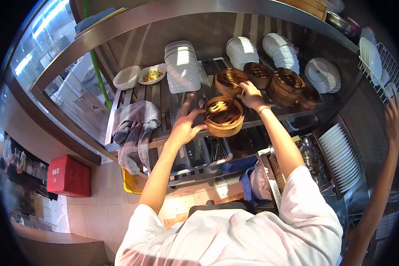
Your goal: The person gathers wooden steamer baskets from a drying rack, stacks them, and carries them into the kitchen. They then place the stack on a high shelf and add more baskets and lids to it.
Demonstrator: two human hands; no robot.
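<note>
My left hand (187,125) has its thumb and a finger against the left side of a round bamboo steamer (224,128) at the shelf's front edge. My right hand (251,96) grips the right rim of another bamboo steamer (228,90) just behind it. A small round steamer (258,76) sits behind my right hand, and stacked steamers (284,91) stand to its right. A further small steamer (310,96) is beside that stack. All rest on the slatted metal shelf (166,106).
White bowls (181,66) are stacked behind. A grey towel (137,119) hangs over the shelf's front left. Plates (340,155) stand in a rack at the lower right. Another person's arm (381,190) reaches up at the far right. A red box (69,176) sits left.
</note>
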